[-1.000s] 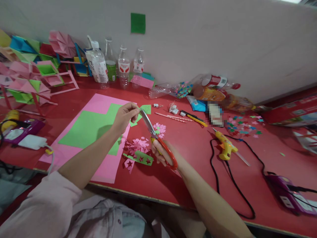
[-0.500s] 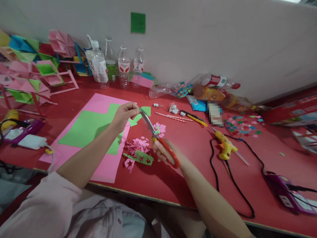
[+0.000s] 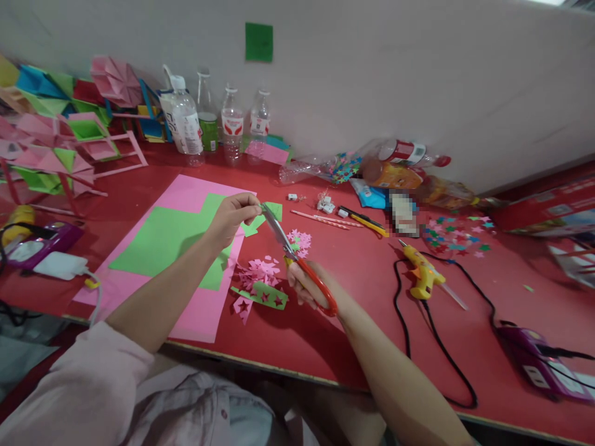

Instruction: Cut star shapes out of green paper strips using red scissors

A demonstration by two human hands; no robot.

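Note:
My right hand (image 3: 302, 284) grips a pair of scissors (image 3: 320, 288) with red-orange handles, the blades pointing up and left. Thumb and fingertips of my left hand (image 3: 235, 217) are pinched together at the blade tips; whatever is between them is too small to make out. Green paper scraps (image 3: 274, 210) lie just behind the blades. Small pink paper stars (image 3: 302, 240) are heaped beside the scissors. Nearer me are pink paper offcuts (image 3: 260, 272) and a green strip (image 3: 264, 296) with star-shaped holes. Under my left forearm, green paper (image 3: 158, 241) rests on a larger pink sheet (image 3: 195, 322).
A yellow glue gun (image 3: 422, 272) with a black cord lies right, near a purple power strip (image 3: 542, 362). Behind are paper straws (image 3: 320, 218), a utility knife (image 3: 365, 222) and plastic bottles (image 3: 232, 127). Folded paper models (image 3: 69, 130) crowd the left. The red table (image 3: 325, 353) ends before me.
Almost nothing differs. The scissors and my right hand have shifted very slightly; my left hand keeps its pinch at the blade tips.

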